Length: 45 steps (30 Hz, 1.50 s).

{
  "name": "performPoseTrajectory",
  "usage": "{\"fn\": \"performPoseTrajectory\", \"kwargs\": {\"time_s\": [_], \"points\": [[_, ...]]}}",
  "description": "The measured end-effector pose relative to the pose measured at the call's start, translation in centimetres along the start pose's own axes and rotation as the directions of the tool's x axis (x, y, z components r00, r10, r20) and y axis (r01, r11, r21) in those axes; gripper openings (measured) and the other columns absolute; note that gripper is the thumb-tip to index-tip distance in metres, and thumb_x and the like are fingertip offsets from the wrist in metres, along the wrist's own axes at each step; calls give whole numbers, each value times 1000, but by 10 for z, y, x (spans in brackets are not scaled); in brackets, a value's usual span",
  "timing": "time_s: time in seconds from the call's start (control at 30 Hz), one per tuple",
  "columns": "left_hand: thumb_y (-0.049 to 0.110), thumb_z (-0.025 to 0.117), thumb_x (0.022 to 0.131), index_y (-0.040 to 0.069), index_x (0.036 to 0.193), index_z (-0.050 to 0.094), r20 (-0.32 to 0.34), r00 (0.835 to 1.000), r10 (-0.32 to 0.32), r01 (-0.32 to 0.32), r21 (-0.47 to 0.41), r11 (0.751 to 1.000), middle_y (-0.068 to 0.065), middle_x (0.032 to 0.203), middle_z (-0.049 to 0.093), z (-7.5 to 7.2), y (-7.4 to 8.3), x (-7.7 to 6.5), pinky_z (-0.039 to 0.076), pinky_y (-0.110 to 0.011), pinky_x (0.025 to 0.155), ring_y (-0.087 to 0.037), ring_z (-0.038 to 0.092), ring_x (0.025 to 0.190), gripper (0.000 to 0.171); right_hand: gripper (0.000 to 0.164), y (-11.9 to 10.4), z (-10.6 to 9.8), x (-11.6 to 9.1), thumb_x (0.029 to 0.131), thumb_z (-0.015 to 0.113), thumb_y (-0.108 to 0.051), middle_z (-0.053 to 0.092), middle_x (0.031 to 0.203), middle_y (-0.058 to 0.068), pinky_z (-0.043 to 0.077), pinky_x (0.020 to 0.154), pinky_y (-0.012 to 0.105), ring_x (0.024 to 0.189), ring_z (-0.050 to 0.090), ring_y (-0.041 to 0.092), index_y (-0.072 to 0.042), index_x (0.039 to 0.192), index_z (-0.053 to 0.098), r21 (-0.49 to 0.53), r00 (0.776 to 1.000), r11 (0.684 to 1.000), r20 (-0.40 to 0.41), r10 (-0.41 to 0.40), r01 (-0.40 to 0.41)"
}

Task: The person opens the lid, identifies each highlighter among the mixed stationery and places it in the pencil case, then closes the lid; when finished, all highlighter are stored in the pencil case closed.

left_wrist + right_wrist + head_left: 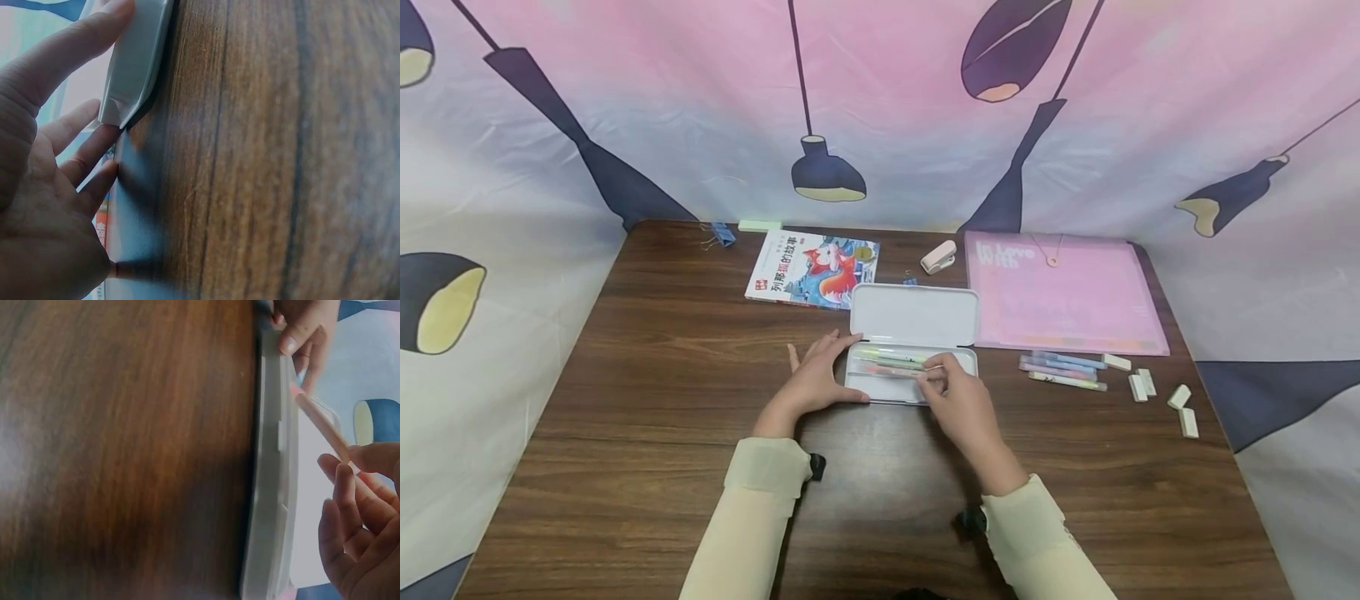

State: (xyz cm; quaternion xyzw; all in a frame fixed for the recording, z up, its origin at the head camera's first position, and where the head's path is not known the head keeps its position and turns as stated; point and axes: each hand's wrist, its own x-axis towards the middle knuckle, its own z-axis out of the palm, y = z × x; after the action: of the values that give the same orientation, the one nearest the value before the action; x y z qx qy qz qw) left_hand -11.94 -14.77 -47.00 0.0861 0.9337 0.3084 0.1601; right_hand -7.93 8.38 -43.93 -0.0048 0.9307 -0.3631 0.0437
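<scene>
A white pencil case (891, 389) lies with its lid (914, 315) raised back. Several slim pens (883, 357) sit in its tray. At the case's left end is my left hand (808, 382), its thumb on the front edge and forefinger near the hinge corner; the other fingers spread outward. My right hand (966, 408) is over the tray's right half, pinching a pinkish pen (326, 429) by one end between thumb and fingers. In the right wrist view that pen slants above the case. The left wrist view shows the left thumb against the case's wall.
Right of the case lie several pens (1063, 369) and several white erasers (1138, 387). Behind stand a pink folder (1067, 292), a stapler (938, 257) and a picture book (812, 268). Blue binder clips (722, 234) and a pale green strip (760, 226) lie along the back edge.
</scene>
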Motion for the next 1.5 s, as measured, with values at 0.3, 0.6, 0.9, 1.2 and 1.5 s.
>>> {"fn": "performPoseTrajectory", "kwargs": {"time_s": [0.3,0.6,0.9,1.2,1.5], "points": [[51,79,58,31,138,33,-9,1000,5,-5,-7,1000,-11,145,25,-1,0,-1,-17,-62,96,-30,16,134,94,14,0,9,3,82,65,-33,61,75,-11,41,54,25,59,50,6,-21,89,60,-37,999,999,-44,8,-10],[51,78,59,32,138,33,-7,1000,1,-1,-11,1000,-11,145,25,-1,-1,-1,-18,-62,96,-29,15,135,93,18,4,8,4,82,65,-23,66,89,-7,47,61,29,70,58,6,-21,100,64,10,999,1000,-53,4,-3],[50,78,59,32,138,33,-5,1000,0,0,-21,1000,-10,146,25,-1,0,-1,-18,-61,96,-29,15,135,93,23,11,3,2,83,63,-28,60,81,-5,45,60,30,70,58,10,-24,105,62,8,999,999,-6,34,-34],[50,79,59,32,138,33,-7,1000,8,-9,-26,1000,-11,146,24,1,-2,0,-19,-60,96,-29,14,135,93,22,27,-15,-5,84,61,-31,63,88,-2,47,64,32,75,61,12,-24,105,62,55,996,995,-30,86,-84],[49,78,60,32,138,32,-5,1000,4,-4,-26,1000,-10,146,24,1,-1,0,-19,-60,96,-28,14,135,93,26,60,-41,-12,86,59,-30,57,98,5,44,76,41,87,57,21,-17,109,61,-1,990,994,-82,111,-112]]}}
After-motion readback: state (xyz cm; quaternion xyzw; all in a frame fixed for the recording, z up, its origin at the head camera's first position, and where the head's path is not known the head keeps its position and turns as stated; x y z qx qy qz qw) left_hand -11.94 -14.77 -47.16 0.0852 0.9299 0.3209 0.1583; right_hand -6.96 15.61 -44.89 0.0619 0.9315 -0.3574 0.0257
